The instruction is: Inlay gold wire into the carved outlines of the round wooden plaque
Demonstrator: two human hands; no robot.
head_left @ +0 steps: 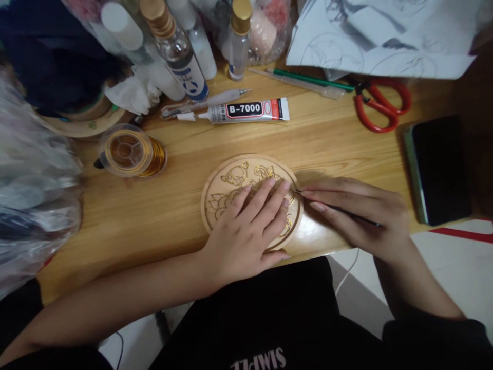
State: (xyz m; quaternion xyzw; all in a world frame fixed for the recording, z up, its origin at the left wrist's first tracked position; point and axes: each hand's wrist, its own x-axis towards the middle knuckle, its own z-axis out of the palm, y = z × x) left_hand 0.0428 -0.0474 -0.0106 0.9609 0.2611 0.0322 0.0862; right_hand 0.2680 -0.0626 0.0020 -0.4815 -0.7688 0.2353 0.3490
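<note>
A round wooden disc point(231, 185) with a carved pattern partly lined in gold wire lies near the front edge of the wooden table point(162, 216). My left hand point(250, 226) rests flat on the disc, fingers stretched out and pressing on its right half. My right hand point(358, 216) is just right of the disc, fingers closed on a thin dark tool point(339, 209) whose tip touches the disc's right rim. Part of the pattern is hidden under my left hand.
A spool of gold wire point(133, 151) sits to the left. A B-7000 glue tube point(242, 110), a pen-like tool, bottles point(181, 51), red scissors point(379, 105), sketched paper point(385, 36) and a dark phone point(439, 169) ring the disc. Plastic bags point(34, 195) crowd the left edge.
</note>
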